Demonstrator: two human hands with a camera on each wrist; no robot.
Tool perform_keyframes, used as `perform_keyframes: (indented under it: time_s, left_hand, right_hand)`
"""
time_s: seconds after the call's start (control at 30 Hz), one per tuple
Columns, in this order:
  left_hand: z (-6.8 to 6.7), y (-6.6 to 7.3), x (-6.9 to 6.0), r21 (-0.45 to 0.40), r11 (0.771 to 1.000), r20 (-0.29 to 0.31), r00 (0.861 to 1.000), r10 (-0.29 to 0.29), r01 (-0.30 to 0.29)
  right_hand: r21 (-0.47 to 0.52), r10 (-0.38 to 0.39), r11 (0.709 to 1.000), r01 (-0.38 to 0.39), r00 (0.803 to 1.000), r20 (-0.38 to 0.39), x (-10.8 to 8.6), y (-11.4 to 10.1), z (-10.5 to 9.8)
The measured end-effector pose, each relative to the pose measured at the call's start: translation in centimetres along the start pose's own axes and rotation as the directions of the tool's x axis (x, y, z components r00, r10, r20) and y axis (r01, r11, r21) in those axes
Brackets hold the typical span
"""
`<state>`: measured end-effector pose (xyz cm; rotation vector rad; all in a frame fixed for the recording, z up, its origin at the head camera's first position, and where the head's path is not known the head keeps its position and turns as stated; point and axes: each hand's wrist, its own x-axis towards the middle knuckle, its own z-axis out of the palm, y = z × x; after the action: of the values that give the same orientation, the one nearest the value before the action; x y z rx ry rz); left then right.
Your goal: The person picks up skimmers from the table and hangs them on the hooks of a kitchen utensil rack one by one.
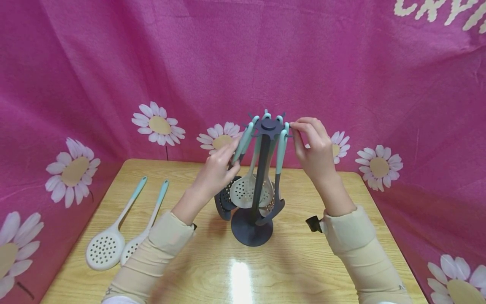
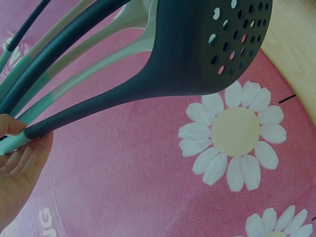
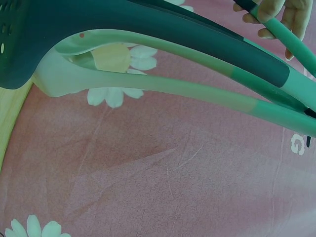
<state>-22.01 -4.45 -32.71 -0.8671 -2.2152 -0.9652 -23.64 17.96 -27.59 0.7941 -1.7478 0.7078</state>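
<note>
A dark utensil stand (image 1: 252, 234) with a round base stands mid-table, several utensils with mint handles hanging from its top. My left hand (image 1: 217, 172) is at its left side, fingers and thumb round the mint handle of a dark skimmer (image 2: 190, 54) with a perforated head. At the stand's top right, my right hand (image 1: 316, 147) pinches a hook tip beside a mint handle end. A pale skimmer (image 1: 243, 192) hangs behind the post, and a dark-headed utensil (image 1: 280, 185) hangs at the front right. The right wrist view does not show the right hand.
On the table's left lie a pale skimmer (image 1: 104, 250) and another pale perforated utensil (image 1: 152, 219), partly covered by the left sleeve. A pink cloth (image 1: 212, 55) with daisies surrounds the wooden table (image 1: 303, 261) at the back and sides.
</note>
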Motion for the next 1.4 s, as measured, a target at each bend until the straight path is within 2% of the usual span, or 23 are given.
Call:
perform_keyframes:
  time_s: [0.6,0.8,0.97,1.1,1.23,1.3,1.4]
  left_hand:
    - [0.6,-0.2,-0.3,-0.122,0.990,0.013,0.998,-0.068,0.069]
    - [0.6,-0.4,-0.4,-0.172,0.982,0.014,0.997,-0.072,0.074]
    - [0.8,-0.9,-0.5,-0.168,0.985,-0.012,0.999,-0.043,0.041]
    - [0.7,-1.9,-0.8,-0.165,0.986,-0.084,0.996,-0.007,-0.007]
    - [0.6,-3.5,-0.9,-0.172,0.985,-0.171,0.985,-0.003,-0.027]
    - [0.5,-4.5,-1.0,-0.149,0.989,-0.191,0.981,-0.026,-0.003]
    - [0.4,-6.0,-1.3,-0.072,0.995,-0.189,0.979,-0.078,0.065]
  right_hand:
    - [-0.004,0.005,1.000,-0.005,1.000,-0.005,-0.2,0.1,0.0]
    - [-0.001,0.002,1.000,-0.002,1.000,-0.009,-0.2,0.2,0.0]
    - [0.002,0.000,1.000,0.000,1.000,-0.010,-0.2,0.2,0.1]
    - [0.004,-0.002,1.000,0.002,1.000,-0.013,-0.2,0.1,0.1]
    - [0.002,-0.004,1.000,0.004,1.000,-0.012,-0.1,0.1,0.1]
    - [-0.001,-0.003,1.000,0.003,1.000,-0.012,-0.1,0.1,0.1]
    - [-0.003,-0.002,1.000,0.002,1.000,-0.014,-0.1,0.1,0.1]
